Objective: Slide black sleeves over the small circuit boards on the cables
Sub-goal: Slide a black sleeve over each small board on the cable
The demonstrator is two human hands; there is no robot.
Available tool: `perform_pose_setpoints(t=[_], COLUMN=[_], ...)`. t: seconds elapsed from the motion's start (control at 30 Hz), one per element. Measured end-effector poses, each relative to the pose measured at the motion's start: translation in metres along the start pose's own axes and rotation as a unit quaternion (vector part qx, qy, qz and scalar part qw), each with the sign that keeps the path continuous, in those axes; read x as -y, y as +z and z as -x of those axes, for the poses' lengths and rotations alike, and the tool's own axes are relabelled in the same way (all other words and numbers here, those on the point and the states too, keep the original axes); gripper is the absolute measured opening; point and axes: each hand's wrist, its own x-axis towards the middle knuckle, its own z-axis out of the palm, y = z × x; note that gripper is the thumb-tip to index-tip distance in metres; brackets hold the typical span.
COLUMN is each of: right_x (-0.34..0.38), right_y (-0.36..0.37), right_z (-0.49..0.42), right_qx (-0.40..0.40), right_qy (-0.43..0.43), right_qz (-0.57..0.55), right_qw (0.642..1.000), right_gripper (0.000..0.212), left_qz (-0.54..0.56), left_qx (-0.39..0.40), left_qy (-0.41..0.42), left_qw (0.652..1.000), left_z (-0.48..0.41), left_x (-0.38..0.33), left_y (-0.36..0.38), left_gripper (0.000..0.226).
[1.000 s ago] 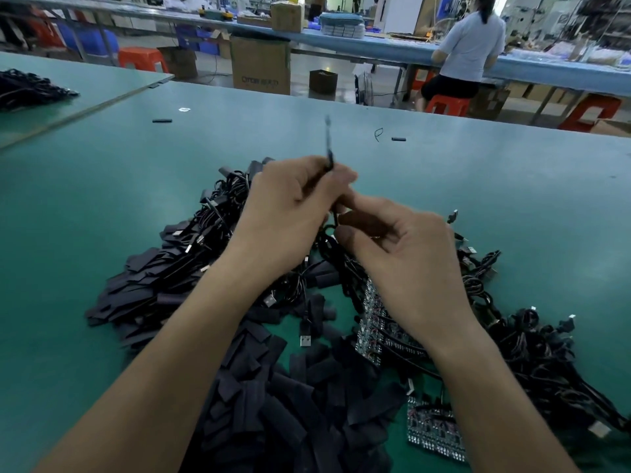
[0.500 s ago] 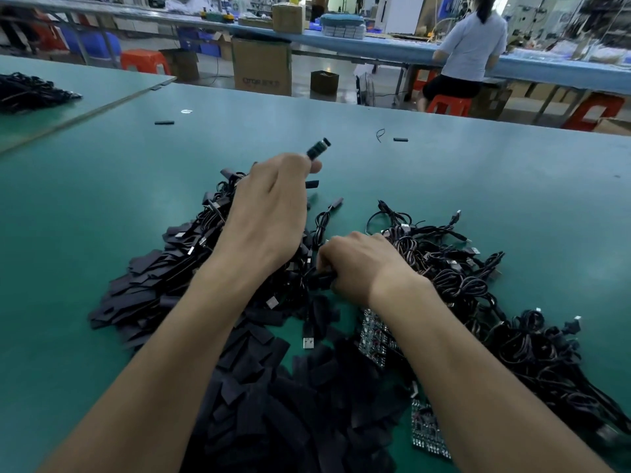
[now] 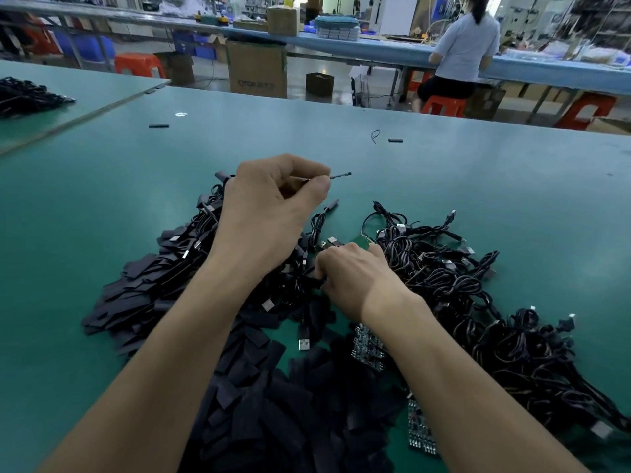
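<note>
My left hand (image 3: 269,213) hovers above the pile and pinches a thin black cable end (image 3: 341,175) that sticks out to the right of the fingertips. Lower down, my right hand (image 3: 351,274) rests on the heap, fingers curled round a cable with a small green circuit board (image 3: 367,241) showing just past the knuckles. A heap of flat black sleeves (image 3: 259,387) spreads beneath both forearms. Coiled black USB cables (image 3: 454,285) lie in a tangle to the right. Panels of small circuit boards (image 3: 367,346) lie between the two heaps.
The work lies on a green table (image 3: 512,199). Two loose sleeves (image 3: 158,126) (image 3: 395,140) lie far back on it. Another cable pile (image 3: 24,95) sits on the left table. A person (image 3: 464,52) sits at a bench beyond, with cardboard boxes (image 3: 257,68) and orange stools.
My right hand dropped from my left hand down onto the pile and took hold of a cable. My left hand turned its held cable end from pointing up to pointing right.
</note>
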Motion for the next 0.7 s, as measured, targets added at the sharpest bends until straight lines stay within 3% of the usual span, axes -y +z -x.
perform_pose_setpoints(t=[0.17, 0.3, 0.43, 0.53, 0.7], right_x=[-0.003, -0.006, -0.006, -0.01, -0.019], right_y=[0.0, -0.001, 0.004, 0.005, -0.008], right_z=[0.008, 0.013, 0.023, 0.028, 0.038], right_qx=[-0.049, -0.05, -0.134, -0.178, -0.195], right_qy=[-0.003, -0.007, -0.041, -0.067, -0.06], right_qz=[-0.026, -0.052, -0.098, -0.122, -0.301], right_qw=[0.998, 0.997, 0.985, 0.974, 0.932], right_gripper=[0.014, 0.024, 0.036, 0.021, 0.012], left_qz=[0.005, -0.017, -0.026, -0.025, -0.032], left_qx=[0.008, 0.006, 0.005, 0.003, 0.012], left_qy=[-0.006, -0.002, -0.009, -0.017, -0.014], left_qw=[1.0, 1.0, 1.0, 1.0, 0.999], left_z=[0.0, 0.0, 0.0, 0.0, 0.0], left_x=[0.001, -0.001, 0.0, 0.001, 0.001], left_y=[0.001, 0.003, 0.003, 0.003, 0.002], left_gripper=[0.009, 0.012, 0.014, 0.016, 0.021])
